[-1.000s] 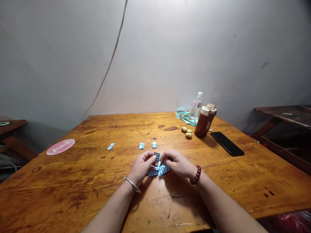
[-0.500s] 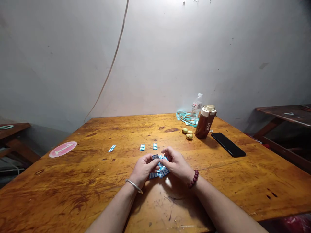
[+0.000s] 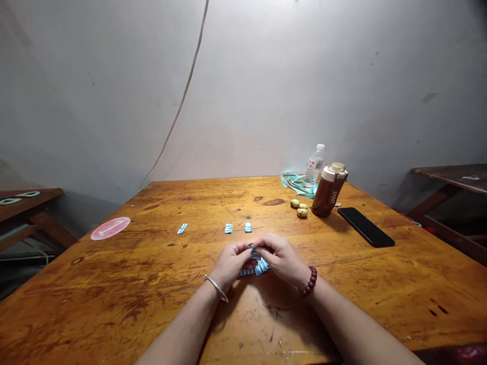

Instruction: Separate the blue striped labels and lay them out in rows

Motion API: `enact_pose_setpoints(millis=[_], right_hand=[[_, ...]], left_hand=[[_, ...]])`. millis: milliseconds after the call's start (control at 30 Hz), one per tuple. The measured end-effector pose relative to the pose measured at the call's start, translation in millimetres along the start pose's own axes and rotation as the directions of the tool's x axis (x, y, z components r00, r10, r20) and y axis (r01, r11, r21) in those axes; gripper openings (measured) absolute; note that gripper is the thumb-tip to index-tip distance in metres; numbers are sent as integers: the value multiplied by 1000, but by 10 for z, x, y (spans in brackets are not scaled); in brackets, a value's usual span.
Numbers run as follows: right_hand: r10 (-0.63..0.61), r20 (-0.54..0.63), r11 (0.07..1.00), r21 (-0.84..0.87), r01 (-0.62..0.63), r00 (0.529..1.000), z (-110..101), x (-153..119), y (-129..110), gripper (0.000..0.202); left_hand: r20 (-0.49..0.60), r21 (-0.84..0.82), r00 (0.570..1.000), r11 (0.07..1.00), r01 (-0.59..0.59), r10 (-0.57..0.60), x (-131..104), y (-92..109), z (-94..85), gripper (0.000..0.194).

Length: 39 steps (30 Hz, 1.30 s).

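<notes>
My left hand (image 3: pixel 230 264), with a silver bangle at the wrist, pinches a small blue-and-white card (image 3: pixel 255 253) over the near middle of the table. Opposite it, my right hand (image 3: pixel 284 259), wearing a dark red bead bracelet, has thumb and forefinger closed at the same card. The fingers partly cover it. Beneath the hands lies a loose pile of similar blue-and-white cards (image 3: pixel 263 267), partly hidden. Beyond the hands rest two small blue-and-white stacks, a left stack (image 3: pixel 228 228) and a right stack (image 3: pixel 248 227). Farther left is a slanted blue-and-white piece (image 3: pixel 182 228).
A pink oval sign (image 3: pixel 110 228) lies on the wooden table (image 3: pixel 152 299) at left. To the right are a black phone (image 3: pixel 365 226), a brown SPORT bottle (image 3: pixel 329 190), a clear water bottle (image 3: pixel 315 166), a teal ribbon (image 3: pixel 292 181) and several small yellowish fruits (image 3: pixel 302 212).
The right hand's fingers have come closer to the left hand's, meeting at the card. The camera has turned slightly left, so the table's things appear shifted to the right.
</notes>
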State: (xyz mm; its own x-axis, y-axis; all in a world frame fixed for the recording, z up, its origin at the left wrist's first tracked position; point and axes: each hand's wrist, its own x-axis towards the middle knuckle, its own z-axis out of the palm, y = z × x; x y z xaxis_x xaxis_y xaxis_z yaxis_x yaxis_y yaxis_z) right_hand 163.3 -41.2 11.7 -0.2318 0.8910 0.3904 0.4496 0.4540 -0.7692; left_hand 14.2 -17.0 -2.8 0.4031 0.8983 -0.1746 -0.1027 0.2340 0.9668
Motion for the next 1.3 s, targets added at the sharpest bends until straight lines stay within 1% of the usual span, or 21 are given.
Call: enact_pose_setpoints(millis=[100, 233, 433, 600, 767, 833, 967, 1067, 1167, 1300], right_hand=[[42, -18, 999, -22, -42, 999, 35, -5, 57, 11], [90, -31, 996, -8, -90, 995, 51, -9, 104, 12], [104, -22, 995, 2, -104, 994, 50, -13, 103, 11], [98, 10, 992, 78, -99, 995, 30, -7, 108, 12], [86, -18, 992, 93, -84, 996, 22, -1, 104, 15], [88, -26, 992, 97, -86, 996, 25, -1, 105, 16], [107, -28, 987, 125, -103, 994, 26, 3, 111, 17], [135, -12, 976, 175, -130, 991, 28, 7, 115, 19], [173, 0, 960, 223, -168, 985, 37, 6, 119, 20], [191, -10, 953, 240, -183, 982, 47, 6, 102, 19]], left_hand=[[81, -1, 997, 1000, 3, -3, -42, 41, 36, 17], [108, -5, 994, 1000, 12, -11, -85, 85, 52, 17], [205, 51, 977, 996, -76, 65, -91, 70, 34, 20], [166, 83, 984, 993, -83, 68, -41, 10, 7, 21], [171, 93, 983, 993, -77, 60, -23, -6, 0, 23], [155, 91, 986, 993, -78, 63, -24, -6, 7, 23], [94, 86, 992, 992, -97, 89, -20, -16, 14, 21], [101, 97, 989, 988, -118, 108, -11, -24, 4, 21], [113, 108, 989, 988, -111, 99, -10, -20, -3, 21], [85, 90, 991, 989, -114, 107, -23, -4, 15, 20]])
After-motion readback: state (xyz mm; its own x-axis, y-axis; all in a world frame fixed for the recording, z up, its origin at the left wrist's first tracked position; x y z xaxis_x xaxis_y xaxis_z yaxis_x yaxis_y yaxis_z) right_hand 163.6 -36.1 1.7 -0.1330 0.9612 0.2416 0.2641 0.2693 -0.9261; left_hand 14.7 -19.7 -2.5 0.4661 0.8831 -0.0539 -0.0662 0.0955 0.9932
